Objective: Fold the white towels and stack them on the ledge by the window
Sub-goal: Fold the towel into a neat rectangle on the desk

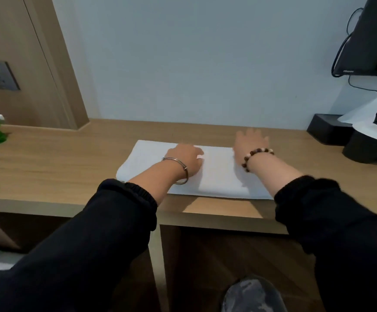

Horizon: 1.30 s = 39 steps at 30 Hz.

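White towel (216, 174) lies folded into a flat rectangle at centre frame, near the front edge of the wooden desk (47, 167), and both hands are on the job. The left hand (184, 159) rests on the middle of the cloth, likely pinning it so the layers don't slide. Its fingers tuck out of sight, so I cannot tell whether that grip pinches the cloth or just presses. The right hand (251, 141) is blurred at the towel's far right corner, fingers spread and straight, grip apart, holding nothing. It looks like a smoothing pass. No window or ledge shows, so stacking looks like the step to come.

Any writing? A small pale mark sits on the black screen (367, 41) at upper right, too small to read. Nothing else carries a label.
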Each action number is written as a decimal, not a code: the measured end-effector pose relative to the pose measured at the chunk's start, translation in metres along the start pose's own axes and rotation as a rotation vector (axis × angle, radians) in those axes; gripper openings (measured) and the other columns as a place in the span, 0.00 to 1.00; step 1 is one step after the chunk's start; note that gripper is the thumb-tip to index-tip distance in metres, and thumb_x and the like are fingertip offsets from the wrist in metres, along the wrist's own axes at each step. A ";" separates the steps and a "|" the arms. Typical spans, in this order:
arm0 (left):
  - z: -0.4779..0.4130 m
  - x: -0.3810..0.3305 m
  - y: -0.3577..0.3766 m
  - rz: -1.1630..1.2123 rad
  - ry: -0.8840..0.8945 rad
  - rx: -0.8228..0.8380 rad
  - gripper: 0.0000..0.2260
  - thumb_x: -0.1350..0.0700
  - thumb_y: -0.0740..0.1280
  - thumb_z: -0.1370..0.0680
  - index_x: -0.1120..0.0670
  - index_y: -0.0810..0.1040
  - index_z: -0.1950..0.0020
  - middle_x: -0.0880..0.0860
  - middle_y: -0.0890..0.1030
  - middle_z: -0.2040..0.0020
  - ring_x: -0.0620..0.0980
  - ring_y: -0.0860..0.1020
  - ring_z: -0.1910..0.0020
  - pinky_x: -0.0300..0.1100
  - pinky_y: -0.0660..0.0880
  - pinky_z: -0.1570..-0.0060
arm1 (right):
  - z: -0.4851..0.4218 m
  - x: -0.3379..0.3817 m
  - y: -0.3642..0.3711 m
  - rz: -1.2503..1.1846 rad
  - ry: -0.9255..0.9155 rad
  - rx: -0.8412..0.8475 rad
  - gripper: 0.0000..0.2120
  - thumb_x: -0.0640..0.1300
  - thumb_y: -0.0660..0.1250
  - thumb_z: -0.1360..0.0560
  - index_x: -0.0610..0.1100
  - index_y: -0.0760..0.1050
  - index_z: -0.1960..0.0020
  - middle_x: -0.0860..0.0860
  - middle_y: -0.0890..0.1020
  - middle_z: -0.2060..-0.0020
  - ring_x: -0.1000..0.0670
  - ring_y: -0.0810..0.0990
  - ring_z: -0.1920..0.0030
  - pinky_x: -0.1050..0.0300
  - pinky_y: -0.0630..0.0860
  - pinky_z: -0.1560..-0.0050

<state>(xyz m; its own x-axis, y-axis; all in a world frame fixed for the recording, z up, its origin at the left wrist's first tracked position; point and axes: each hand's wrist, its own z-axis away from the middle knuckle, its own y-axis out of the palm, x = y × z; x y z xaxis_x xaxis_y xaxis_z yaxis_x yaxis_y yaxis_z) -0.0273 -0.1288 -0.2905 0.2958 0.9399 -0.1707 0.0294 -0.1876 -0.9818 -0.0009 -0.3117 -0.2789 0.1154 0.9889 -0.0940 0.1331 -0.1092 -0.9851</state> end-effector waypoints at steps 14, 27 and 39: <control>0.019 0.097 0.029 0.001 -0.121 0.113 0.23 0.38 0.46 0.20 0.35 0.47 0.25 0.41 0.44 0.23 0.48 0.41 0.24 0.67 0.47 0.31 | -0.008 -0.011 0.045 -0.150 -0.014 -0.029 0.22 0.45 0.45 0.20 0.44 0.65 0.30 0.47 0.67 0.31 0.45 0.62 0.30 0.40 0.52 0.28; 0.020 0.051 0.030 0.262 -0.275 0.019 0.22 0.54 0.48 0.17 0.52 0.53 0.23 0.54 0.48 0.22 0.54 0.43 0.24 0.48 0.41 0.27 | 0.037 0.042 0.040 -0.300 -0.707 0.131 0.22 0.57 0.47 0.19 0.58 0.54 0.25 0.56 0.53 0.24 0.54 0.47 0.24 0.47 0.40 0.27; 0.035 0.103 0.024 0.968 -0.344 -0.285 0.27 0.67 0.64 0.24 0.54 0.64 0.27 0.55 0.70 0.30 0.49 0.71 0.34 0.39 0.67 0.37 | 0.056 0.041 0.011 -0.376 -0.601 0.214 0.31 0.32 0.56 0.24 0.52 0.57 0.25 0.52 0.59 0.25 0.51 0.55 0.25 0.57 0.51 0.28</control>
<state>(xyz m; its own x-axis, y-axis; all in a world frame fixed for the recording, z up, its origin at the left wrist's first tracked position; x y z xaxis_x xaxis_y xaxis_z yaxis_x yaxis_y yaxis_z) -0.0292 -0.0264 -0.3342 0.0292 0.3765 -0.9260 0.1619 -0.9159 -0.3673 -0.0495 -0.2664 -0.3017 -0.4669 0.8472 0.2536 -0.1449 0.2096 -0.9670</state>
